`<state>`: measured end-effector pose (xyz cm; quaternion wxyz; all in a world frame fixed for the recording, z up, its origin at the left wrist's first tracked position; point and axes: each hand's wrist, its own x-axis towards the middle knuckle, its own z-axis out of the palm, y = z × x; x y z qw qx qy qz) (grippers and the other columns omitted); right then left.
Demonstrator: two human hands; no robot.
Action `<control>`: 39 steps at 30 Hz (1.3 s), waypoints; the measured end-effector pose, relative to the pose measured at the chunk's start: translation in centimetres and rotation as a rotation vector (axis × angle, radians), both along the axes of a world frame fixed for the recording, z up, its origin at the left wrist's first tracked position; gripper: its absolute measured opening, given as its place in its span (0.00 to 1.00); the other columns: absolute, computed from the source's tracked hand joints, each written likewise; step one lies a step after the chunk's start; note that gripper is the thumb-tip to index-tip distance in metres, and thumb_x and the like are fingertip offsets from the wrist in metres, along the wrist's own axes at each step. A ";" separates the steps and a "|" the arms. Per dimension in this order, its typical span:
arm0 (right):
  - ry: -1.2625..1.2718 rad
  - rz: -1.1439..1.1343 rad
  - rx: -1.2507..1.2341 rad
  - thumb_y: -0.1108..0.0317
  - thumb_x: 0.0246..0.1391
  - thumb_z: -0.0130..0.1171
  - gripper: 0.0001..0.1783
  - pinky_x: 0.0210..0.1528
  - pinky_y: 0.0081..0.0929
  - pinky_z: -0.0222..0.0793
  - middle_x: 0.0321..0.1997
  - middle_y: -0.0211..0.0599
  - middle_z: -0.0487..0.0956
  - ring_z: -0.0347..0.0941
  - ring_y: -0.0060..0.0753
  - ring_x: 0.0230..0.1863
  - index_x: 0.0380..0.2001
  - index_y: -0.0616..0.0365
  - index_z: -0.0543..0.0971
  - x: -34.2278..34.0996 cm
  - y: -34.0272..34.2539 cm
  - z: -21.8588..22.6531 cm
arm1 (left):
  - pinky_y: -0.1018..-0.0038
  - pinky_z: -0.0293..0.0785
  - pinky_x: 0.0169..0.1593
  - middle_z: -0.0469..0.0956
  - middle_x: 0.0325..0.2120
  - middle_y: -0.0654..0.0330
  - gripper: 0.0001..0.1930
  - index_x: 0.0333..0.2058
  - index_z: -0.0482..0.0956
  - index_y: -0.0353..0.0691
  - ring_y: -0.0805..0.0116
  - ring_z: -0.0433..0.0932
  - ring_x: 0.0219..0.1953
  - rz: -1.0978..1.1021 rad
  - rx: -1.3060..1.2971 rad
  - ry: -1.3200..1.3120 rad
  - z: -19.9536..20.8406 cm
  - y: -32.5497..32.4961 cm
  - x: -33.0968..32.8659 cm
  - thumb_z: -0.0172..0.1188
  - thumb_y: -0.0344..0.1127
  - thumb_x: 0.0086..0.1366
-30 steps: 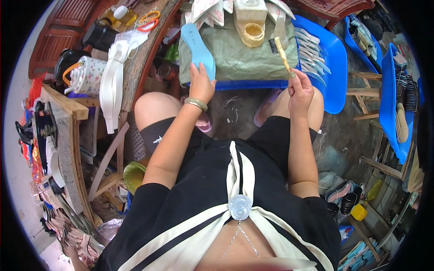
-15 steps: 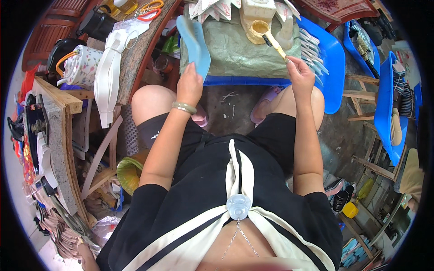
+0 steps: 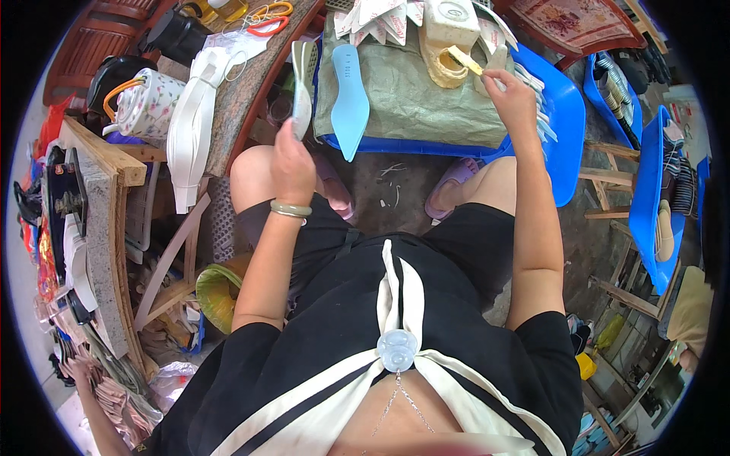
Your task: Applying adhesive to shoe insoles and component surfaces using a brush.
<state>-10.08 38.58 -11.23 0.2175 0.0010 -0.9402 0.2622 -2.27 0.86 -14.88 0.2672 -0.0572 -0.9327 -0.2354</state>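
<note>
My left hand (image 3: 293,163) is closed around the lower end of a few shoe insoles (image 3: 303,87), held together and turned nearly edge-on. Just right of them, a single light-blue insole (image 3: 350,99) lies flat on the green sheet-covered work surface (image 3: 411,106), its pointed end hanging over the front edge. Between the fingertips of my right hand (image 3: 511,97) is the handle of a brush (image 3: 469,63). The brush's head is at the mouth of a yellowed glue pot (image 3: 442,70), partly hidden by the rim.
Finished-looking insoles stack up in a blue tray (image 3: 566,129) on the right. White pointed pieces (image 3: 380,19) lie at the back. A floral teapot (image 3: 156,99) and white strips (image 3: 194,121) are on the left table. Another person's hand (image 3: 80,376) shows at lower left.
The blue insole now lies on the green sheet, and my left hand has drawn back toward me with the others. My right hand has moved the brush to the pot's mouth.
</note>
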 end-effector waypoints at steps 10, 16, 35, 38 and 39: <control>-0.014 -0.024 -0.228 0.61 0.49 0.61 0.09 0.29 0.25 0.69 0.26 0.42 0.80 0.77 0.30 0.24 0.34 0.51 0.82 3.1 -1.2 -0.9 | 0.63 0.68 0.53 0.64 0.54 0.47 0.16 0.42 0.72 0.37 0.48 0.65 0.56 -0.340 -0.100 -0.280 -2.9 5.8 -0.3 0.60 0.29 0.53; 0.086 -0.010 -0.337 0.64 0.49 0.61 0.09 0.30 0.22 0.68 0.25 0.39 0.81 0.75 0.25 0.24 0.34 0.52 0.83 3.7 -0.7 -1.8 | 0.59 0.61 0.58 0.60 0.55 0.44 0.36 0.55 0.60 0.35 0.42 0.61 0.56 0.057 -0.089 -0.127 -2.9 8.1 -3.3 0.67 0.37 0.49; -0.015 -0.027 -0.063 0.62 0.48 0.60 0.08 0.32 0.34 0.71 0.27 0.44 0.80 0.77 0.45 0.30 0.31 0.50 0.82 2.0 1.0 0.3 | 0.79 0.70 0.46 0.75 0.40 0.58 0.20 0.53 0.64 0.28 0.74 0.75 0.41 -0.396 1.176 -0.775 3.0 5.9 0.9 0.46 0.31 0.64; 0.003 0.036 0.054 0.60 0.48 0.58 0.09 0.33 0.38 0.72 0.26 0.45 0.79 0.76 0.48 0.30 0.30 0.48 0.82 -0.4 0.7 0.4 | 0.76 0.74 0.47 0.76 0.42 0.55 0.17 0.53 0.64 0.31 0.71 0.77 0.41 -0.524 1.514 -0.830 3.4 6.9 0.4 0.44 0.25 0.64; -0.053 0.045 0.124 0.59 0.48 0.57 0.09 0.34 0.38 0.72 0.26 0.44 0.79 0.77 0.48 0.30 0.30 0.48 0.82 -1.1 0.5 0.6 | 0.76 0.74 0.47 0.76 0.42 0.55 0.17 0.53 0.64 0.31 0.71 0.77 0.41 -0.528 1.517 -0.832 3.0 7.5 0.3 0.44 0.25 0.64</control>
